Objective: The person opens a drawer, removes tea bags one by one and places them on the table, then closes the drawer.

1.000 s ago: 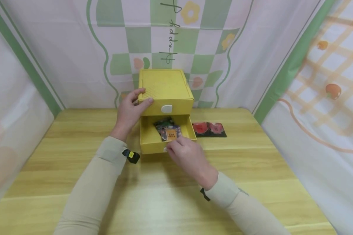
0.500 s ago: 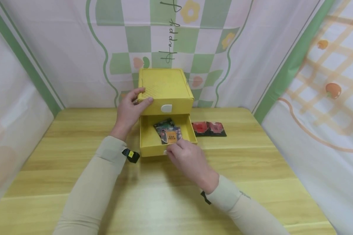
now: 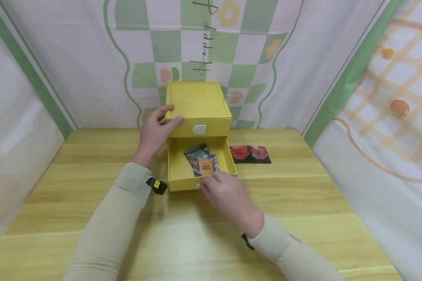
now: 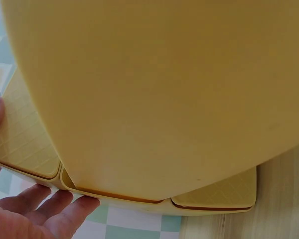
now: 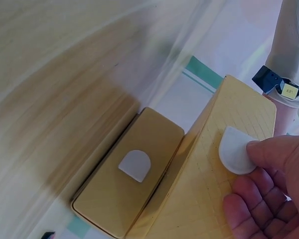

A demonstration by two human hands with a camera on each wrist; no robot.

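A yellow drawer box stands at the back of the table, its middle drawer pulled out. My left hand grips the box's upper left front corner, thumb at the front edge and fingers along the side. In the right wrist view, my right hand pinches the open drawer's white tab handle between thumb and curled fingers. Inside the drawer lie a dark green printed packet and, overlapping it, a purple-and-orange printed packet. The upper drawer, with a white tab, is pushed in.
Two joined red-and-black packets lie on the wooden table right of the box. A pushed-in bottom drawer shows below the open one. A patterned cloth hangs behind the box.
My right hand has drawn the drawer further out toward me, and the packets inside have come along with it. The left hand keeps its place on the box.
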